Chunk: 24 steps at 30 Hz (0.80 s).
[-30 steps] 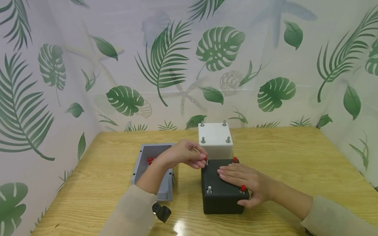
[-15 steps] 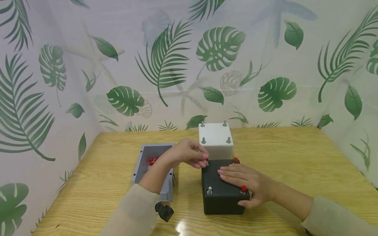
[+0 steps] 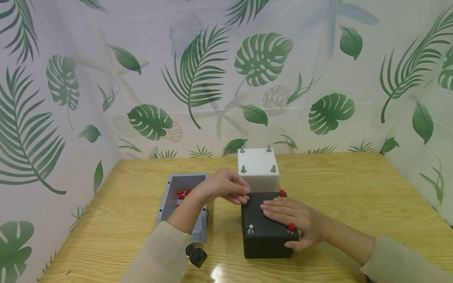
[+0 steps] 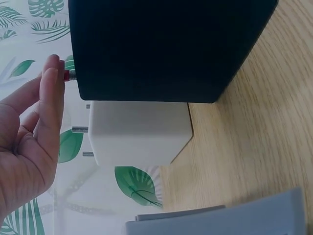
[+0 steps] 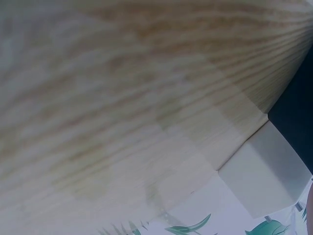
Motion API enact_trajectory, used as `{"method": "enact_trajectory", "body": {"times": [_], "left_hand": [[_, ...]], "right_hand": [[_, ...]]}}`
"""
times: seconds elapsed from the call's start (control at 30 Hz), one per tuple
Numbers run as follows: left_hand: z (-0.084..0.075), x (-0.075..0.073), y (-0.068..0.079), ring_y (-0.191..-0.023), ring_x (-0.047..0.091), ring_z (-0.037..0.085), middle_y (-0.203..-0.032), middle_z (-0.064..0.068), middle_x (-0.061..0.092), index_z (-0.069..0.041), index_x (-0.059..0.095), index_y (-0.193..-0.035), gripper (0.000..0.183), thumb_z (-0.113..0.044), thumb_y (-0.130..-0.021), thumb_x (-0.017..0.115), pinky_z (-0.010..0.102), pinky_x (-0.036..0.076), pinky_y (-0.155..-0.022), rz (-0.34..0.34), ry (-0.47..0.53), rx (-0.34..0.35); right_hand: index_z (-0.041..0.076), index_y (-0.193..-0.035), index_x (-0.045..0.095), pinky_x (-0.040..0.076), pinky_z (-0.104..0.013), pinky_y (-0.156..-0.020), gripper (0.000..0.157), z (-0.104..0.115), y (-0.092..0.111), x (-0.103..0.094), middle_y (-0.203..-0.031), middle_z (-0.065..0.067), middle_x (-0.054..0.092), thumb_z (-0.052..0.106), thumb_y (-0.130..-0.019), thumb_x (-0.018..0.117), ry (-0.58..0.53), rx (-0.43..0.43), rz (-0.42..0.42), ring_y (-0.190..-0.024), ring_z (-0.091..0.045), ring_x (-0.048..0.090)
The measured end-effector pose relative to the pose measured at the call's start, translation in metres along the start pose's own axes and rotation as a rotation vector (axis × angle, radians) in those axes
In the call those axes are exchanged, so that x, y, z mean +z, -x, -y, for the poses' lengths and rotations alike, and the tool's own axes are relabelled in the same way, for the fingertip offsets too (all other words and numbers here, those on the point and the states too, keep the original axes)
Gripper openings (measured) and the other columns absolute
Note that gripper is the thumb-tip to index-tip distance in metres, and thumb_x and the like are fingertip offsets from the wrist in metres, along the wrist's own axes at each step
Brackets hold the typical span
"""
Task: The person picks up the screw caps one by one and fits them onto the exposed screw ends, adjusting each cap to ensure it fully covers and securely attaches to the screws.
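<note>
My left hand point(image 3: 226, 186) pinches a small red cap point(image 4: 66, 75) on the threaded post at the far left corner of the black box point(image 3: 256, 212). Fingers hide most of that cap. My right hand point(image 3: 301, 218) lies flat across the box's top, fingers straight, with the thumb against its front side. Red caps sit on the two right posts, one near point(image 3: 291, 227) and one far point(image 3: 282, 193). The near left post point(image 3: 251, 229) is bare metal. The right wrist view catches only a sliver of hand beside the box's dark side.
Behind the black box stands a white box point(image 3: 258, 162) with bare metal posts at its corners. A grey bin point(image 3: 164, 196) on the left holds several loose red caps point(image 3: 181, 195). A small black object point(image 3: 196, 255) shows by the left sleeve. Leaf-patterned cloth point(image 3: 212, 78) hangs behind the table.
Both hands and the black box stay in nearly the same place. The left fingertips have shifted slightly, and the red glimpse of their cap is now hidden in the head view.
</note>
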<state>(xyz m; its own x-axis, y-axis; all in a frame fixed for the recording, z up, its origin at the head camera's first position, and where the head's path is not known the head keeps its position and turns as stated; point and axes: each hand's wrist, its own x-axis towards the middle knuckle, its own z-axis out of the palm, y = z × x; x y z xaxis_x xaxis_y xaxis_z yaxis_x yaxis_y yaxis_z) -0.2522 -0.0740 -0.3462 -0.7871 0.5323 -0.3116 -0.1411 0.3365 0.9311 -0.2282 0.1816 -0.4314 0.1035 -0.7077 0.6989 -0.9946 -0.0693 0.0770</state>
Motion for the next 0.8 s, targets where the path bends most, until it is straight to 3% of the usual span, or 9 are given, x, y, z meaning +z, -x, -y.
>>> {"method": "enact_trajectory", "body": {"times": [0.8], "left_hand": [[0.0072, -0.0029, -0.0009, -0.067, 0.068, 0.012, -0.079, 0.008, 0.070, 0.005, 0.065, -0.107, 0.022, -0.008, -0.088, 0.066, 0.037, 0.058, -0.074, 0.021, 0.062, -0.024]], "right_hand": [[-0.013, -0.121, 0.055, 0.033, -0.036, -0.112, 0.065, -0.0004, 0.0028, 0.0017, -0.126, -0.026, 0.057, 0.046, -0.094, 0.047, 0.004, -0.002, -0.003, -0.120, -0.035, 0.053]]}}
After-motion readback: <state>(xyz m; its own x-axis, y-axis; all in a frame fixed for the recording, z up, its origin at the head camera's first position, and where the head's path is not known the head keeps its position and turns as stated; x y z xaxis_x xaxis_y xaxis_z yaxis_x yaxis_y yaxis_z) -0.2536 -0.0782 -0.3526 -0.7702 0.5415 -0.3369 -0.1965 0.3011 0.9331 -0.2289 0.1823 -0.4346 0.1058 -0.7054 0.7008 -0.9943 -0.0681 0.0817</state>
